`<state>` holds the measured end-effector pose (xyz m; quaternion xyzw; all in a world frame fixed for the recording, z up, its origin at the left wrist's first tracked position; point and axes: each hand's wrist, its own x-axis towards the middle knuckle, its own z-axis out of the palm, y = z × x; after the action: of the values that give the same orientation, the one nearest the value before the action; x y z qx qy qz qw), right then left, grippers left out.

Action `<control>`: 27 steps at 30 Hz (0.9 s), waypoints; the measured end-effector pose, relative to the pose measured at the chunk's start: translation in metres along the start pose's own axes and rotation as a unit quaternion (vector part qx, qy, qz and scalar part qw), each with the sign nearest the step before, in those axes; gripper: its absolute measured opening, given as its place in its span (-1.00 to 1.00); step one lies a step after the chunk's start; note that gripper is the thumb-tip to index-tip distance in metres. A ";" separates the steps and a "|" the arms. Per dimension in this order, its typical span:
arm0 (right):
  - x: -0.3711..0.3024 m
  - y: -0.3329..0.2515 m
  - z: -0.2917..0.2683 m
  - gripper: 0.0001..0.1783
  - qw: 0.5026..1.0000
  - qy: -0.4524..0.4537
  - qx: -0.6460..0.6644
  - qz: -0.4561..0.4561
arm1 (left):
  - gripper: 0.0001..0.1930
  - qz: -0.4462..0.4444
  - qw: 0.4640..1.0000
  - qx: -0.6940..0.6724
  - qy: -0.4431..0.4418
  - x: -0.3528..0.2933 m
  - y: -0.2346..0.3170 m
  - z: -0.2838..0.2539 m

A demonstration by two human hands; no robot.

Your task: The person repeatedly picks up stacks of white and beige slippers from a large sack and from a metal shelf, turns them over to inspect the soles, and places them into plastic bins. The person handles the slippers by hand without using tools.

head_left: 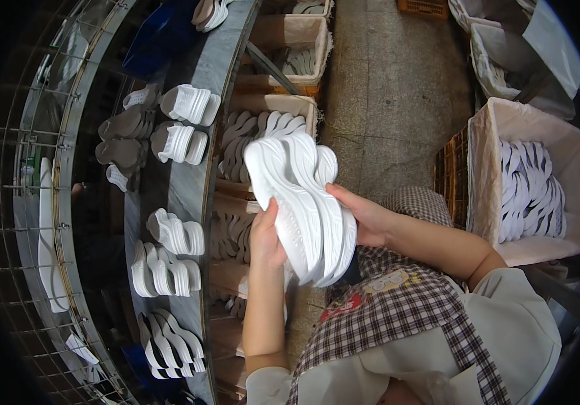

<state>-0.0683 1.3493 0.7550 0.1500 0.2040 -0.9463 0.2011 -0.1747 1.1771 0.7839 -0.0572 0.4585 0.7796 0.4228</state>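
Left hand (267,239) and right hand (368,216) grip white soles (296,196)
Even pressure should keep them aligned; the counter (182,185) lies left of the left hand.

Head view: worn fisheye, left of pair, upright, facing down.
Close above left hand (267,236) and right hand (369,217), near centre; counter (219,57) left, floor (384,88) farther off; edges bow toward dark rim.

White soles (301,216), brown-and-white checked apron (398,322)
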 end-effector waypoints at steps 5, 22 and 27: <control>-0.010 0.010 -0.013 -0.24 0.986 0.078 0.002 0.145 | -0.54 -0.145 0.985 -0.063 0.069 0.008 -0.039 -0.030; -0.009 0.017 -0.015 -0.27 0.987 0.082 -0.029 0.137 | -0.58 -0.128 0.984 -0.116 0.052 -0.002 -0.054 -0.034; -0.017 0.011 0.002 -0.16 0.985 0.070 -0.155 -0.020 | -0.61 0.020 0.999 -0.027 0.006 -0.006 -0.044 -0.018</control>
<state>-0.0484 1.3447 0.7592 0.1785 0.3643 -0.8945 0.1879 -0.1454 1.1697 0.7474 -0.0645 0.4409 0.7996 0.4027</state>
